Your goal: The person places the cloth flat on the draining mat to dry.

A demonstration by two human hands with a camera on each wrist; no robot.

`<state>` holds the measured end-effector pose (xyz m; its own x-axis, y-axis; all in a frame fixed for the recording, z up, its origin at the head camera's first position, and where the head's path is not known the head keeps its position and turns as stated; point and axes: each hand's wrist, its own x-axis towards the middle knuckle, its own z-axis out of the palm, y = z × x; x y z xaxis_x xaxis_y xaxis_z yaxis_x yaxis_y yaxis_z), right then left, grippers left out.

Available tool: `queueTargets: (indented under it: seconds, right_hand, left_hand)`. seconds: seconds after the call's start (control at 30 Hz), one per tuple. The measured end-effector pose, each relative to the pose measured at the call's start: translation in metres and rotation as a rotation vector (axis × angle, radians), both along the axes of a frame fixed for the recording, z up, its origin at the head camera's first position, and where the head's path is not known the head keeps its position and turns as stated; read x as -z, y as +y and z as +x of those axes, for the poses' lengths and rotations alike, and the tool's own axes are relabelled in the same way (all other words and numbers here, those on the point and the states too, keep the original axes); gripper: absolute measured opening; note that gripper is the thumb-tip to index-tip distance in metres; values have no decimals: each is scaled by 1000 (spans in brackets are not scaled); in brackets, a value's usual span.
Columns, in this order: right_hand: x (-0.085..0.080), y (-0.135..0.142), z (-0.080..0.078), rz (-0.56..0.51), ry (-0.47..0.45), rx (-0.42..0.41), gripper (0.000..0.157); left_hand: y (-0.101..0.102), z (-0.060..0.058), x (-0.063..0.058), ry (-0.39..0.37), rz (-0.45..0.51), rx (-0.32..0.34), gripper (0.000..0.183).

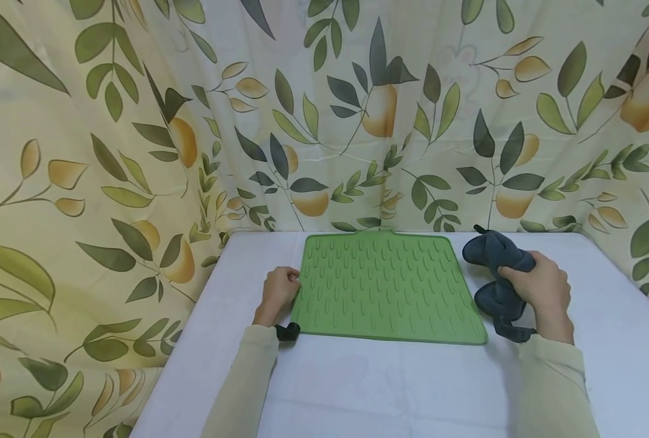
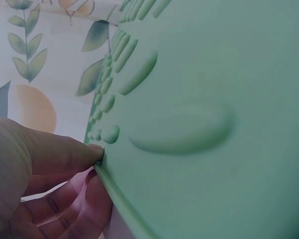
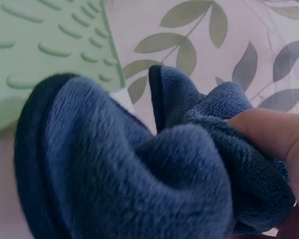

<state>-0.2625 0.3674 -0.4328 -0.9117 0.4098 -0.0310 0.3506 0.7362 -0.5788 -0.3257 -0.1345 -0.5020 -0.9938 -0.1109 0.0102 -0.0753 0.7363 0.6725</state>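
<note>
A green silicone mat point(image 1: 384, 286) with rows of raised, elongated bumps lies in the middle of the white table. At its left edge my left hand point(image 1: 279, 293) pinches the rim; in the left wrist view the thumb point(image 2: 65, 154) rests on top and curled fingers sit beneath. To the right of the mat, my right hand point(image 1: 545, 295) grips a bunched dark blue cloth point(image 1: 496, 252). The right wrist view shows that fleecy cloth point(image 3: 139, 169) with darker bound edges, folded and hanging from the grip. Fingers behind the cloth are mostly hidden.
The white tabletop point(image 1: 368, 383) extends in front of the mat and to both sides. A curtain point(image 1: 346, 140) printed with leaves and fruit hangs behind the table's back edge and along the left. A dark band point(image 1: 288, 332) is on the left wrist.
</note>
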Motion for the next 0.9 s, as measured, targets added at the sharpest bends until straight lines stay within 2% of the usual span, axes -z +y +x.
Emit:
queueTargets:
  seconds: [0.33, 0.67, 0.9]
  right_hand:
    - [-10, -16, -2, -45, 163, -54, 75]
    - [-17, -33, -6, -68, 215, -87, 75]
    - [-19, -42, -5, -90, 217, -97, 77]
  left_hand:
    - [0, 1, 2, 10, 2, 4, 28]
    - [-1, 1, -2, 7, 0, 4, 29]
    - [-3, 1, -1, 12, -5, 19, 29]
